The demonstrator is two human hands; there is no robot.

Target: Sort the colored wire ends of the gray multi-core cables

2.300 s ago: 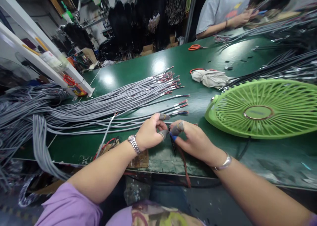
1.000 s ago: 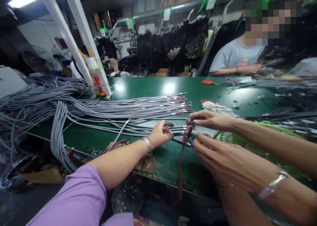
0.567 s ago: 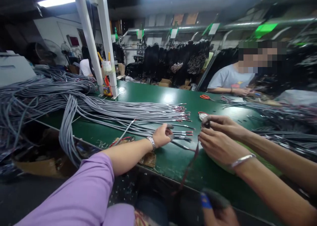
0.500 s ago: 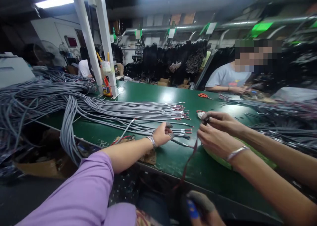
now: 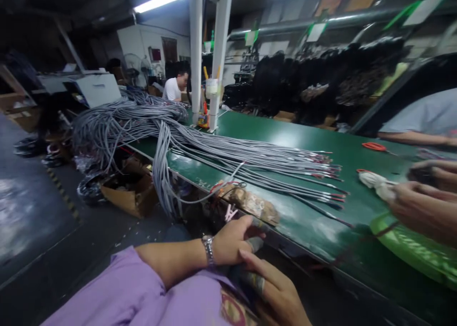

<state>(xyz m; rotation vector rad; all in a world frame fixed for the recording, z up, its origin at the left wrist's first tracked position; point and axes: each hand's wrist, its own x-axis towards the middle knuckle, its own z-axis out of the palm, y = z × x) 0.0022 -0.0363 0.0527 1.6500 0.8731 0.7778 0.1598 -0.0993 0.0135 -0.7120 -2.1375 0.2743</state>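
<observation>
In front of my lap, below the table's near edge, my two hands come together. My left hand (image 5: 233, 240), with a watch at the wrist and a grey covering on a finger, has its fingers curled; anything in them is hidden. My right hand (image 5: 276, 288) is bent close against it, also with a grey-wrapped finger. Something dark shows under its fingers, too blurred to name. A pink clip (image 5: 230, 213) is at the table edge just beyond my left hand. Grey cables (image 5: 257, 157) lie bundled along the table, stripped ends pointing right.
A brown, worn block (image 5: 253, 206) sits on the green table's (image 5: 303, 233) near edge. At right, a co-worker's hands (image 5: 424, 197) work over a green basket (image 5: 410, 250). Orange-handled scissors (image 5: 374, 146) lie farther back. A white post (image 5: 219, 54) rises from the table; a cardboard box (image 5: 126, 192) stands below.
The view has swung left. My left hand has drawn back from the cable ends to the front of my lap, where it meets my right hand.
</observation>
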